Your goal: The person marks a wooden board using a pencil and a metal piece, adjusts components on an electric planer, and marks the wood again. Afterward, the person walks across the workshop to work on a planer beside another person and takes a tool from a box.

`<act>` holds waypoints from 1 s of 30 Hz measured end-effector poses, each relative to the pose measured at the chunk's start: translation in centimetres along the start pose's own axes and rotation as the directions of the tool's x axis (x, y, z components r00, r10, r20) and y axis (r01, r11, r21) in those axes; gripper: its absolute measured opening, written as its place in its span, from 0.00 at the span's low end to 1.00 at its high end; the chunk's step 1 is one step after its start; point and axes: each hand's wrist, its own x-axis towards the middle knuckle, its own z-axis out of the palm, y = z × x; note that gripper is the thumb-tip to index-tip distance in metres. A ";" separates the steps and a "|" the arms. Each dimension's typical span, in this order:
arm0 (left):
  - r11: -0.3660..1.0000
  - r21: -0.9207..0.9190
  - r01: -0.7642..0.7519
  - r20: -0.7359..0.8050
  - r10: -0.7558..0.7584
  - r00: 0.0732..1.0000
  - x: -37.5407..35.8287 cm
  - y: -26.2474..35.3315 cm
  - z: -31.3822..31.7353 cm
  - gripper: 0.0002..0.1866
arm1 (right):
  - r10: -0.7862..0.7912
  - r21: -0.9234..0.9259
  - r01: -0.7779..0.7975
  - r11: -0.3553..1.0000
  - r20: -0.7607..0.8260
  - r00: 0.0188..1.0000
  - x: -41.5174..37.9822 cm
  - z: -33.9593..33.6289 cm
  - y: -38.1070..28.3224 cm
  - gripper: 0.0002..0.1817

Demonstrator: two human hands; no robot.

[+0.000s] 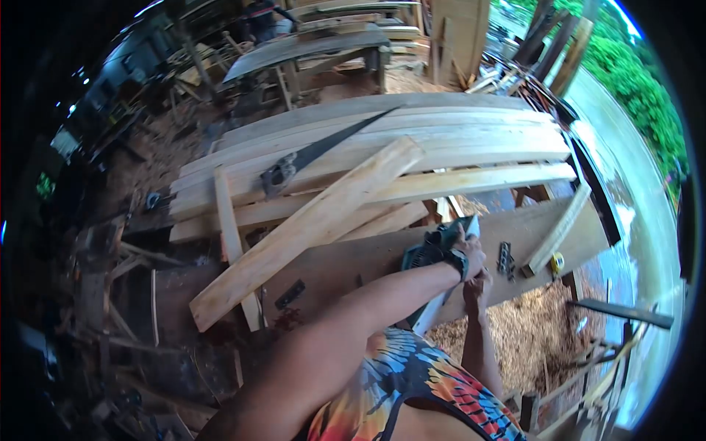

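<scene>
A teal-and-black electric planer [423,253] with a pale flat metal sole [428,314] is on the brown bench board [353,257], apparently tipped on its side. My left hand [469,252], with a dark watch at the wrist, reaches across from the left, its fingers bent over the planer's upper end. Just below it my right hand [478,285] is closed close to the sole, its fingers pressed together; whatever they pinch is too small to make out. Right of the hands lies a dark slotted metal piece [504,259]. Another dark piece [290,295] lies farther left.
A long plank [309,231] slants across the bench's left part. Behind it, a handsaw [323,153] rests on stacked boards [478,140]. A short wood strip [559,229] and a yellow tape measure [557,263] lie at right. Wood shavings [522,338] cover the ground below.
</scene>
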 end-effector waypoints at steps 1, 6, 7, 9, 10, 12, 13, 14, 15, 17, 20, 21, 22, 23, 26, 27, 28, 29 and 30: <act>1.000 -0.010 0.000 -0.029 0.000 1.000 -0.8 0.3 -1.1 0.14 | -0.040 0.006 0.040 0.999 -0.012 0.999 -0.1 0.2 -0.1 0.14; 1.000 0.012 0.015 -0.091 -0.014 0.996 -2.4 0.3 -2.5 0.15 | 0.070 0.165 -0.062 0.984 -0.047 0.996 -0.2 0.9 -0.3 0.12; 1.000 0.014 0.007 -0.100 -0.006 0.995 -2.4 0.2 -2.3 0.15 | 0.072 0.150 -0.065 0.986 -0.038 0.997 -0.4 1.0 -0.6 0.13; 1.000 0.010 -0.007 -0.108 0.008 0.994 -2.6 -0.2 -2.5 0.14 | 0.074 0.120 -0.071 0.990 -0.019 0.997 -0.3 0.7 -0.9 0.15; 0.999 0.031 -0.010 -0.110 0.014 0.994 -2.6 -0.2 -2.4 0.15 | 0.034 0.073 -0.033 0.997 -0.019 0.999 0.0 0.5 -0.1 0.16; 0.995 0.089 -0.050 -0.107 0.060 0.992 -2.0 -0.7 -1.0 0.15 | -0.020 -0.017 0.020 1.000 -0.014 1.000 0.3 0.6 2.0 0.18; 0.991 0.116 -0.062 -0.055 0.069 0.996 -1.9 -1.0 -1.1 0.15 | -0.049 -0.081 0.046 0.996 -0.034 0.998 0.1 0.4 1.7 0.19; 0.987 0.141 -0.079 0.003 0.079 0.997 -1.7 -1.6 -1.3 0.15 | -0.071 -0.147 0.063 0.987 -0.051 0.996 0.1 0.3 0.7 0.20; 0.989 0.089 -0.118 -0.014 0.120 0.993 -2.3 -2.2 -2.9 0.14 | -0.044 -0.197 0.033 0.980 -0.052 0.998 0.1 0.2 -0.5 0.19; 0.985 -0.126 -0.116 -0.171 0.093 0.981 -3.3 -4.5 -3.5 0.12 | 0.065 -0.234 -0.073 0.970 -0.040 0.997 0.5 0.3 -1.9 0.17; 0.948 -0.286 -0.141 -0.326 0.042 0.944 -5.0 -6.0 -5.4 0.11 | 0.159 -0.191 -0.162 0.968 -0.034 0.987 0.6 0.2 -2.3 0.15; 0.939 -0.325 -0.116 -0.316 0.008 0.949 -5.1 -6.3 -5.0 0.12 | 0.236 -0.188 -0.240 0.952 -0.048 0.971 0.6 0.2 -3.1 0.14; 0.929 -0.361 -0.081 -0.312 -0.038 0.949 -5.4 -6.5 -4.9 0.13 | 0.300 -0.186 -0.305 0.934 -0.053 0.952 0.8 0.2 -3.7 0.13; 0.906 -0.420 -0.050 -0.273 -0.074 0.959 -5.4 -6.5 -4.8 0.12 | 0.356 -0.154 -0.360 0.920 -0.050 0.933 1.0 0.3 -3.6 0.13; 0.868 -0.495 0.021 -0.202 -0.139 0.969 -5.4 -6.2 -4.3 0.12 | 0.396 -0.170 -0.400 0.901 -0.055 0.917 1.7 0.5 -3.4 0.13; 0.866 -0.498 0.039 -0.183 -0.149 0.972 -5.3 -6.0 -4.6 0.12 | 0.396 -0.175 -0.395 0.902 -0.033 0.918 1.9 0.3 -3.6 0.13; 0.887 -0.460 0.036 -0.204 -0.145 0.968 -5.4 -5.9 -4.6 0.12 | 0.409 -0.167 -0.405 0.899 -0.012 0.912 1.8 0.0 -4.5 0.14; 0.908 -0.419 0.031 -0.227 -0.137 0.964 -5.3 -5.7 -4.6 0.12 | 0.421 -0.158 -0.415 0.896 0.007 0.907 1.8 -0.4 -5.5 0.14; 0.927 -0.375 0.025 -0.250 -0.127 0.960 -5.2 -5.6 -4.7 0.13 | 0.432 -0.148 -0.424 0.894 0.025 0.902 1.8 -0.6 -6.1 0.14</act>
